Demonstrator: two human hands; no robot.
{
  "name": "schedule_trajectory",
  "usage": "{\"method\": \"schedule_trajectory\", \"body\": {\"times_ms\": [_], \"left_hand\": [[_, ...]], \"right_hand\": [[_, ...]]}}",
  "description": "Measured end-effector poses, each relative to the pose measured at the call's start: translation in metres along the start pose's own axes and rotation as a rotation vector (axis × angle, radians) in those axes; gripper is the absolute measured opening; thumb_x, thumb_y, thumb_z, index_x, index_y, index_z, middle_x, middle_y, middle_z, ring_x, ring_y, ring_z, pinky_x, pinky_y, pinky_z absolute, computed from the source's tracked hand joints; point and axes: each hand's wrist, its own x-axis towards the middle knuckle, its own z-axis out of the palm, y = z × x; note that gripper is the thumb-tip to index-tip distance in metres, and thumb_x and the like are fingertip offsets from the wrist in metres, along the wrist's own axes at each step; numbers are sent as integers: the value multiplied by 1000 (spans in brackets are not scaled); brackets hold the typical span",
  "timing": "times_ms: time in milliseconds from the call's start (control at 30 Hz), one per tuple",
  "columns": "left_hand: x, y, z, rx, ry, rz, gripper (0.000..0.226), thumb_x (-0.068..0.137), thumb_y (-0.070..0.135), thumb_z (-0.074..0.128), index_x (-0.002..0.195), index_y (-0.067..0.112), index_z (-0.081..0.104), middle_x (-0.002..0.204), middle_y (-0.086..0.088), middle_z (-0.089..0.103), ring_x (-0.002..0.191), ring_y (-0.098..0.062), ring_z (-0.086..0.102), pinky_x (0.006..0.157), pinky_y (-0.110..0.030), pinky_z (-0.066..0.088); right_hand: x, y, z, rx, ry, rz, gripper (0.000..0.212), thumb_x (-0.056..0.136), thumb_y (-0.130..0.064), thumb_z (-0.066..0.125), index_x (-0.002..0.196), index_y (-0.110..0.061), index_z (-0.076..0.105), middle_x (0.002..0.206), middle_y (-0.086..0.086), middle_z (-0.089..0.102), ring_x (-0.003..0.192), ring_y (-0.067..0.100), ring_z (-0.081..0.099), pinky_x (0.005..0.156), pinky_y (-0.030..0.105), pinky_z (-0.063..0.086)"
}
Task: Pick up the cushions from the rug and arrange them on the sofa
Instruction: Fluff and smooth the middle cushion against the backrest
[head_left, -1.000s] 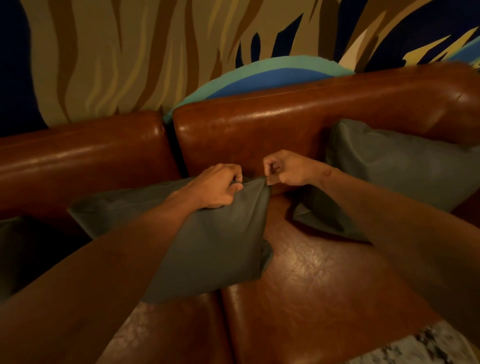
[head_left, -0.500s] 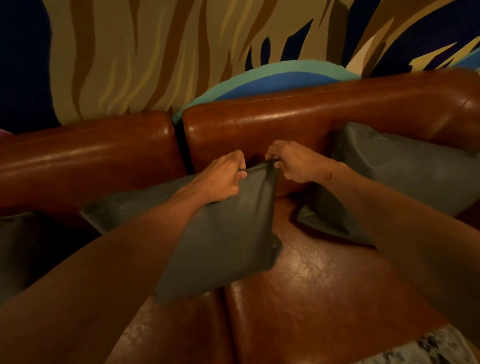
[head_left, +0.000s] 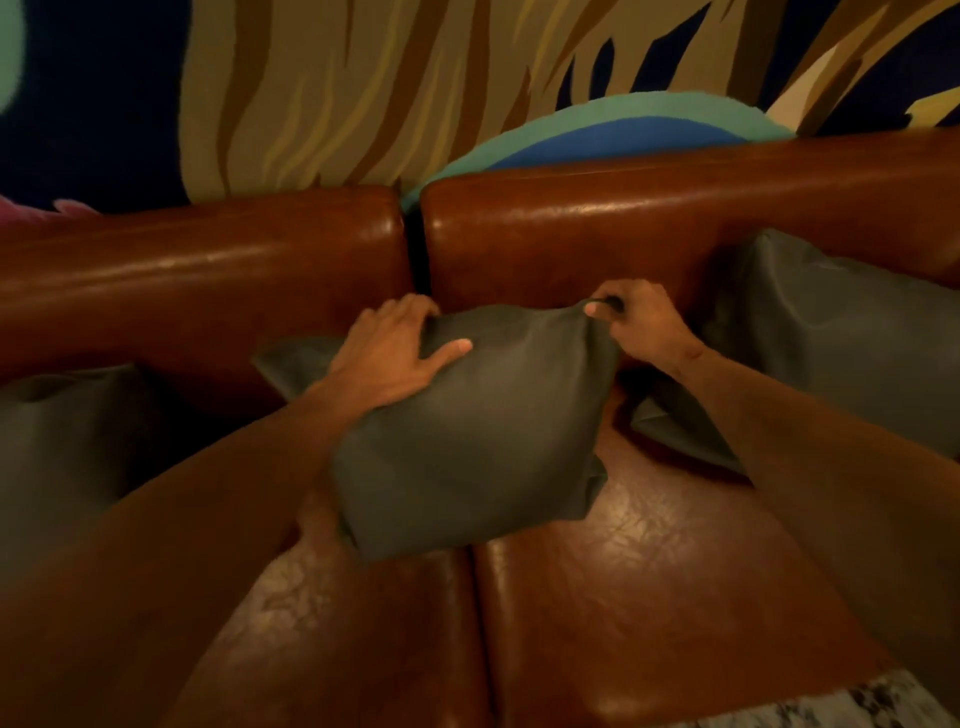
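Note:
A grey-green cushion (head_left: 478, 431) stands tilted against the back of the brown leather sofa (head_left: 649, 597), over the seam between the two seats. My left hand (head_left: 400, 353) grips its top edge, thumb on the front face. My right hand (head_left: 636, 317) pinches its top right corner. A second grey-green cushion (head_left: 841, 332) leans against the sofa back at the right. A third one (head_left: 62, 441) lies in shadow at the far left.
A painted wall (head_left: 363, 88) with tan, blue and teal shapes rises behind the sofa. A strip of patterned rug (head_left: 831, 709) shows at the bottom right, past the seat's front edge.
The middle cushion has been raised and set more upright against the sofa back. My hands have spread apart along its top edge, the left opening its grip, the right moving to the corner.

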Motion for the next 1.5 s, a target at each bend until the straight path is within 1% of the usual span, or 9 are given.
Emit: {"method": "schedule_trajectory", "body": {"times_ms": [167,400,800,900,1033,1100,1167,1300,1500], "left_hand": [[-54,-74,-2,201,158,-178,67,95,76,32,111,18,62,111,-10,69,103,-34,65,91,-48,45],[-58,-96,-7,281,107,-64,68,100,62,18,92,10,60,78,-20,69,70,-43,67,59,-44,49],[-49,-103,-8,308,221,-46,63,102,60,20,81,14,56,65,-13,65,53,-36,64,48,-37,47],[-55,-95,-4,274,228,-128,57,103,58,25,88,13,56,76,-14,67,64,-38,66,57,-42,49],[-81,-59,4,113,525,-268,43,108,49,33,114,12,55,120,-13,59,113,-36,55,96,-53,39],[-108,-12,28,83,615,-116,37,104,35,43,129,10,54,144,-14,54,137,-34,45,112,-55,29],[-132,31,60,120,501,72,49,102,28,41,143,4,51,159,-16,42,149,-31,34,119,-58,21],[-125,44,89,186,344,57,59,105,22,26,160,3,24,169,-14,16,157,-30,18,125,-60,16],[-88,16,107,259,335,35,62,105,24,23,162,4,7,171,-15,12,159,-29,11,128,-55,3]], "right_hand": [[-10,0,24,77,90,112,11,107,-28,56,98,-23,60,106,5,58,102,25,57,84,36,41],[-18,-8,18,-7,105,114,21,106,-23,58,115,-8,71,120,18,68,116,37,62,96,42,48],[-29,-9,35,14,184,188,19,106,-21,55,113,-10,69,121,15,59,114,36,59,91,35,44],[-49,-22,42,-6,313,148,30,108,-27,52,132,-12,63,142,14,51,133,38,49,110,44,41],[-101,-68,76,-216,471,-209,45,107,-33,48,146,-13,54,160,15,43,152,36,35,127,53,21],[-129,-88,108,-274,366,-409,51,105,-34,46,152,-12,49,165,14,38,157,34,30,129,58,15],[-142,-100,135,-339,236,-491,60,104,-34,44,159,-11,41,170,13,31,160,33,25,128,63,15],[-124,-104,160,-486,129,-454,72,100,-32,42,166,-9,20,174,11,17,163,32,13,128,64,16],[-83,-96,180,-525,236,-483,69,104,-34,37,166,-11,18,174,10,17,162,31,15,130,59,3]]}}
